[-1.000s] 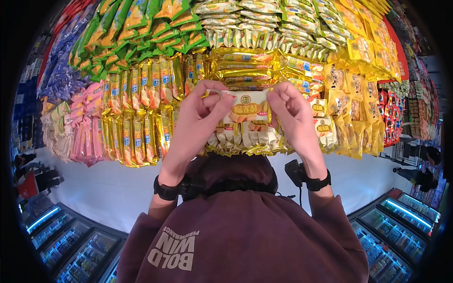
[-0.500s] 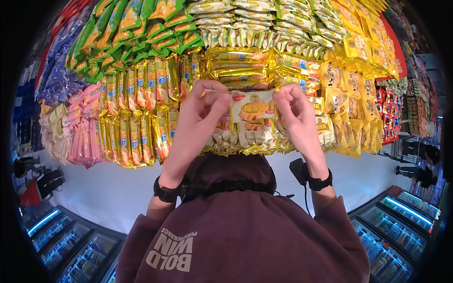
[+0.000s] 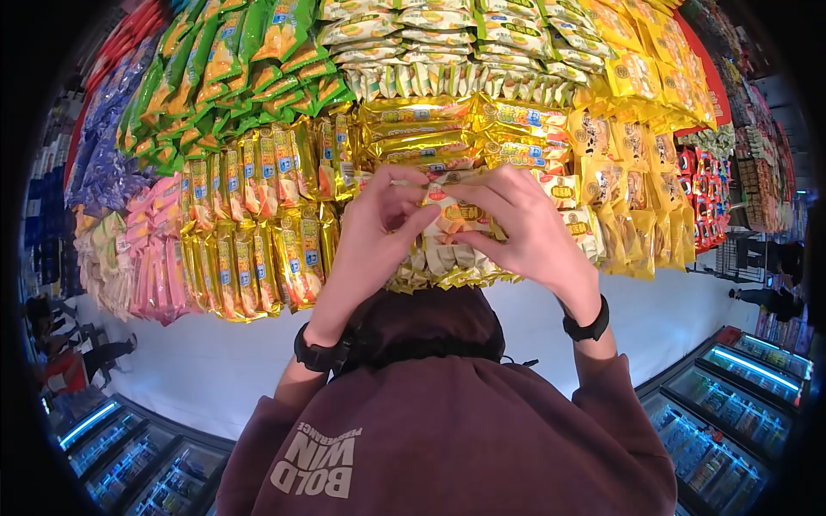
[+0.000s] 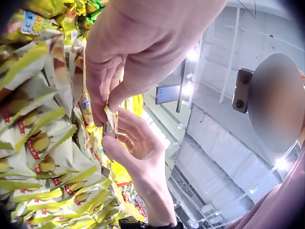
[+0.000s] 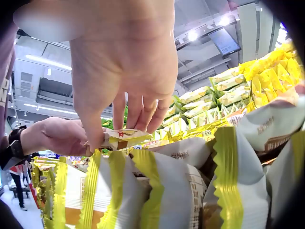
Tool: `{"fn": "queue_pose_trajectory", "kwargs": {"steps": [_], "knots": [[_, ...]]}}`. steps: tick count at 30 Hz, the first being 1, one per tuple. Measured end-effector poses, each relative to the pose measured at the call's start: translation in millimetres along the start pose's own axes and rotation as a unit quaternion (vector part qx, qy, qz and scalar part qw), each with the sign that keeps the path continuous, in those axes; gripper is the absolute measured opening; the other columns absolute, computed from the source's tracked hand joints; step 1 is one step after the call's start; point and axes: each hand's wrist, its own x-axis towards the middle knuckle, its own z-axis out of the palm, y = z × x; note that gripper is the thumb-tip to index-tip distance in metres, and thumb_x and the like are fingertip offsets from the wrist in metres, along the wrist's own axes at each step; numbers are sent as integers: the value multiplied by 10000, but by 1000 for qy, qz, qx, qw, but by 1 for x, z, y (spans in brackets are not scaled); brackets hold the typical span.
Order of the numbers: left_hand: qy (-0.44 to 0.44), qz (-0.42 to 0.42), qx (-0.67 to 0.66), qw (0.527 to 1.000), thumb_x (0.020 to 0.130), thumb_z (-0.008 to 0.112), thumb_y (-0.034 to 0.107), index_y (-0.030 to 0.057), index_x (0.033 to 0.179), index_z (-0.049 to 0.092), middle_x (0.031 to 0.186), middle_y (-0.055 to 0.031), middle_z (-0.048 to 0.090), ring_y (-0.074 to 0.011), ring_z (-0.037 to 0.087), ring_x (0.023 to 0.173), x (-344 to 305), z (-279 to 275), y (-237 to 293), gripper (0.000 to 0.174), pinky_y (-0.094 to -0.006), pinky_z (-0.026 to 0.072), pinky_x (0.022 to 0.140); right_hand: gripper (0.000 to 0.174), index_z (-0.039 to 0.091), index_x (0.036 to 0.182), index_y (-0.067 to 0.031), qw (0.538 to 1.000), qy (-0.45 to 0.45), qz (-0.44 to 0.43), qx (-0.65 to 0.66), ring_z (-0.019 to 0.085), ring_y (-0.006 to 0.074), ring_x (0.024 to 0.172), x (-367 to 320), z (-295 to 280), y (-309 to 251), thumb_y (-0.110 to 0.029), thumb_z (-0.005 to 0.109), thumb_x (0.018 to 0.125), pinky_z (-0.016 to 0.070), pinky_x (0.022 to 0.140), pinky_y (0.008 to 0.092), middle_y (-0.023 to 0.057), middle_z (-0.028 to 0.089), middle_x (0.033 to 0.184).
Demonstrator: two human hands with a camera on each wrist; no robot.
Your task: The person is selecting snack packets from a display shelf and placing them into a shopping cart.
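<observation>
In the head view a small white packet (image 3: 447, 218) of pastry, with an orange print on its front, is between both hands. My left hand (image 3: 379, 236) pinches its left end with thumb and fingers. The right hand (image 3: 538, 236) holds it from the right, thumb at its lower edge and fingers across the top. The right wrist view shows the packet (image 5: 126, 138) nearly edge-on between right thumb and fingers, just above piled packets (image 5: 157, 191). Seen from the left wrist, both hands meet at the narrow packet (image 4: 110, 123).
Gold-wrapped bars (image 3: 245, 172) stack to the left and behind. Green bags (image 3: 249, 52) are at the far left, yellow bags (image 3: 641, 163) on the right. Pink packets (image 3: 155, 249) hang at the left edge. Beyond the pale floor (image 3: 215, 344) stand glass-door coolers (image 3: 723, 404).
My right hand has moved from the packet's right edge inward over it, its fingers now across the top. The left hand has shifted slightly right and down. The shelf view has shifted a little.
</observation>
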Motion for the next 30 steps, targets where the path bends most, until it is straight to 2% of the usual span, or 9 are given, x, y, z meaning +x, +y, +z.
{"fn": "queue_pose_trajectory", "kwargs": {"steps": [2,5,8,12,15,19,24,27,30], "knots": [[22,20,10,1000,914,684,31,21,1199,528,934,-53,683,-63,628,831,-1,1,-7,325,-221,478,679,450,659,1185,-65,1000,0,-2,-10,573,286,1001,4,-1,2,-149,778,760,469,897,395,75,644,1061],[112,83,131,982,887,679,26,15,1124,575,974,-125,686,-211,681,819,-7,4,5,259,-311,517,695,426,666,1162,-51,1000,-5,-2,-31,578,292,980,12,-1,6,-119,769,754,472,893,399,83,642,1064],[138,246,364,888,854,677,17,19,1063,615,1020,-126,667,-294,645,933,-13,-8,1,218,-386,513,776,355,685,1093,-40,998,-3,-21,-59,581,290,968,14,7,12,-115,764,755,481,875,401,86,641,1068],[94,258,448,850,819,703,36,44,1039,669,1107,-100,667,-301,612,1049,-23,-15,-8,223,-414,492,879,240,707,988,-42,995,25,-30,-95,596,277,938,13,11,10,-137,761,774,505,817,405,89,640,1056],[103,251,458,846,823,701,44,56,1046,672,1140,-95,655,-299,592,1095,-27,-9,-9,225,-417,478,889,200,708,966,-51,998,16,22,-54,610,267,904,6,19,9,-148,755,797,517,763,401,89,640,1054],[124,247,459,844,833,699,61,53,1056,665,1182,-94,638,-294,571,1141,-28,-5,-14,226,-416,458,920,182,727,969,-57,994,30,0,-103,619,244,818,6,16,1,-104,768,798,520,720,360,73,638,1007],[117,227,456,853,860,693,66,43,1145,644,1291,-104,606,-302,541,1226,-40,1,-14,289,-423,443,967,198,699,981,-33,996,45,-19,-81,619,273,895,2,16,-7,-103,747,803,520,752,388,83,627,1023],[159,230,440,853,874,693,88,24,1163,625,1298,-122,592,-312,549,1196,-57,16,-22,304,-434,439,993,158,687,956,-44,996,45,-48,-66,606,264,960,-8,17,-6,-131,715,827,505,805,384,76,620,1073],[200,227,440,846,846,711,29,23,1157,632,1289,-116,607,-321,567,1169,-73,44,-29,321,-426,446,994,146,667,970,-51,994,35,-96,-50,595,260,1021,-28,11,-9,-144,676,857,485,856,377,76,616,1099]]}}
